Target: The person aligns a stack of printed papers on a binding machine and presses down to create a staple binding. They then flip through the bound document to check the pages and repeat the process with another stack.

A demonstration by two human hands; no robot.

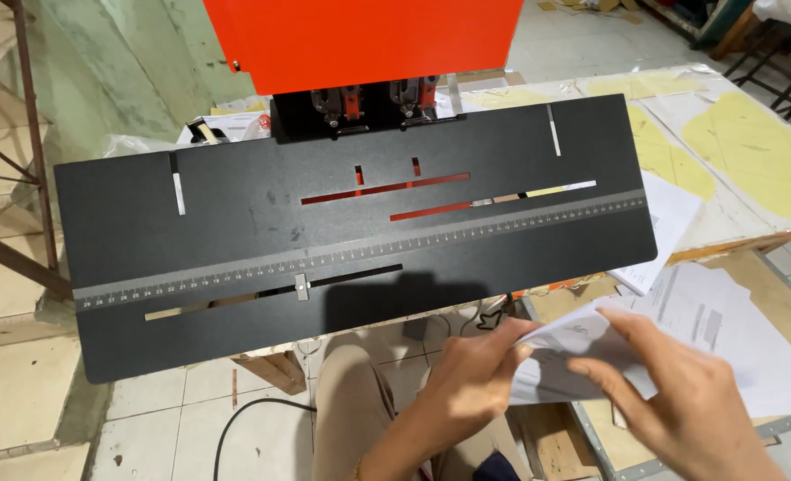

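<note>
My left hand (474, 379) and my right hand (680, 401) both hold a folded bundle of white printed paper (574, 352) at the lower right, below the front edge of a black metal work plate (235, 223). The plate has slots and a ruler strip across it. Behind it rises an orange machine (360, 40) with two stapling heads (373, 102) above the plate.
A stack of white printed sheets (734, 312) lies on a bench to the right. Yellow paper shapes under plastic (743, 142) cover the table beyond. A black cable (253, 414) runs over the tiled floor. A metal frame (30, 151) stands at left.
</note>
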